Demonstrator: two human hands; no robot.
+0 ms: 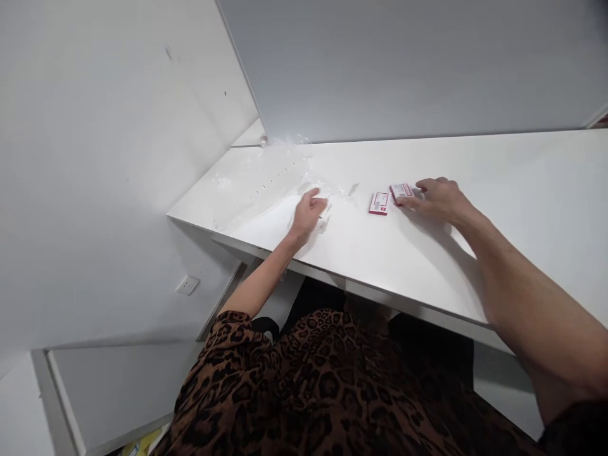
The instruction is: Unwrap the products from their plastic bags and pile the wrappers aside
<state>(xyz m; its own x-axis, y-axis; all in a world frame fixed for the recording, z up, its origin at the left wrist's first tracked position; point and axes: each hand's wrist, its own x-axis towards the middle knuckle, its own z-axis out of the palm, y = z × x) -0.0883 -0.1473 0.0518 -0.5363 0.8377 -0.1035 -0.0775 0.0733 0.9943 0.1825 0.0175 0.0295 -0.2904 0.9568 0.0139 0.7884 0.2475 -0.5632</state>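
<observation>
On the white table, two small white boxes with red edges and printed labels lie close together. My right hand point(441, 199) is at the right-hand box point(401, 192), its thumb on the near edge and its fingers at the right side. The left-hand box point(379, 202) lies flat, apart from my fingers. Further left, my left hand point(308, 214) is held low over scraps of clear plastic wrap point(324, 223). Its fingers are loosely bent, with a gap between thumb and forefinger, and I see nothing held there.
Crumpled clear plastic film point(285, 155) is spread over the left part of the white table point(517, 183). A grey panel point(403, 69) rises along the table's back edge. A white wall point(118, 158) with a socket point(188, 285) stands to the left.
</observation>
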